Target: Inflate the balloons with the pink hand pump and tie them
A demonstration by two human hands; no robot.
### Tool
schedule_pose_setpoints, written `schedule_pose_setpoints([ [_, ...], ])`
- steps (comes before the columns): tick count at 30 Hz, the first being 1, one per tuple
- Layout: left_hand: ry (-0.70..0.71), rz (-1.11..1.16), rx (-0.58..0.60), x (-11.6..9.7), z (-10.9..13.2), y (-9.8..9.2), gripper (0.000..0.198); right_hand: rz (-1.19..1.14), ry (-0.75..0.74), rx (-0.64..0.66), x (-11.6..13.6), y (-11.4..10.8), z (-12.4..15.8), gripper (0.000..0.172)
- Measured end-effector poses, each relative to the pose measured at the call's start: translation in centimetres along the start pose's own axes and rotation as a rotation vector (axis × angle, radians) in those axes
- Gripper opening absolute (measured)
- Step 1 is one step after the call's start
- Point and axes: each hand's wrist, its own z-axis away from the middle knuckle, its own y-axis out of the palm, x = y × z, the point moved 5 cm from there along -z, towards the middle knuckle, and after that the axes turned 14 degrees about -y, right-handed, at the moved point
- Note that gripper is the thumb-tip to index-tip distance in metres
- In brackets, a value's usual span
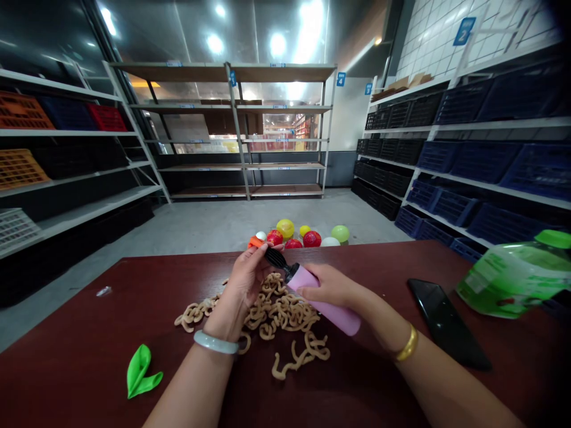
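My right hand [332, 286] is wrapped round a pink hand pump [325, 300] with a black nozzle [277, 259] pointing up and left. My left hand [247, 279] pinches an orange uninflated balloon [255, 242] right at the nozzle's tip. Both hands hover over a pile of tan rubber-like loops [285, 318] on the dark red table [89, 333]. A flat green balloon [140, 371] lies on the table to the left of my left arm.
A black phone [446, 324] lies at the right, beside a tilted green plastic bottle [513, 279]. Several inflated balloons [307, 235] sit on the floor beyond the table's far edge. Shelving with crates lines both sides and the back.
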Motion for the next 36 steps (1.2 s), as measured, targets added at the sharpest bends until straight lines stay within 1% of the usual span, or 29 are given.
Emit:
schedule_pose_setpoints([
  [3, -0.014, 0.017, 0.03, 0.3, 0.1, 0.3, 0.018, -0.096, 0.0, -0.011, -0.3, 0.3, -0.1, 0.043],
  [6, 0.013, 0.026, 0.078, 0.2, 0.3, 0.8, 0.011, -0.201, 0.005, 0.0, -0.7, 0.8, -0.1, 0.042],
  [10, 0.048, 0.136, 0.146, 0.1, 0.7, 1.4, 0.008, -0.228, 0.027, -0.007, -0.8, 1.3, -0.1, 0.042],
  [13, 0.047, 0.18, 0.14, 0.5, 0.7, 1.6, 0.003, -0.246, 0.049, -0.003, -0.7, 1.6, -0.2, 0.038],
  [17, 0.033, 0.179, 0.134, 1.3, 0.3, 1.8, 0.008, -0.217, 0.073, 0.015, -0.8, 1.6, -0.2, 0.032],
  [19, 0.056, 0.192, 0.125, 1.5, 0.0, 1.7, 0.007, -0.184, 0.076, 0.022, -0.8, 1.6, -0.2, 0.036],
  [20, 0.081, 0.204, 0.118, 1.4, -0.1, 1.5, 0.008, -0.166, 0.07, 0.028, -0.8, 1.6, -0.2, 0.041],
  [23, 0.166, 0.243, 0.089, 0.5, -0.6, 0.5, 0.014, -0.083, 0.044, 0.035, -0.2, 1.8, -0.2, 0.068],
  [24, 0.189, 0.252, 0.079, 0.0, -0.7, 0.1, 0.016, -0.045, 0.034, 0.032, 0.0, 1.9, -0.2, 0.075],
  [25, 0.209, 0.261, 0.069, -0.5, -0.9, -0.4, 0.017, -0.007, 0.021, 0.025, 0.3, 2.0, -0.2, 0.079],
  [28, 0.252, 0.312, 0.038, -2.6, -1.3, -2.4, 0.02, 0.049, -0.012, 0.026, 0.5, 2.3, -0.3, 0.077],
  [31, 0.291, 0.4, -0.021, -4.8, -1.2, -4.9, 0.026, -0.018, -0.01, 0.099, -0.3, 2.2, -0.2, 0.076],
  [33, 0.329, 0.456, -0.061, -6.2, -1.0, -6.5, 0.03, -0.052, -0.012, 0.143, -1.1, 1.7, -0.1, 0.075],
  [36, 0.391, 0.492, -0.085, -7.6, -0.8, -8.1, 0.032, 0.027, 0.001, 0.16, -2.3, 0.4, 0.1, 0.073],
])
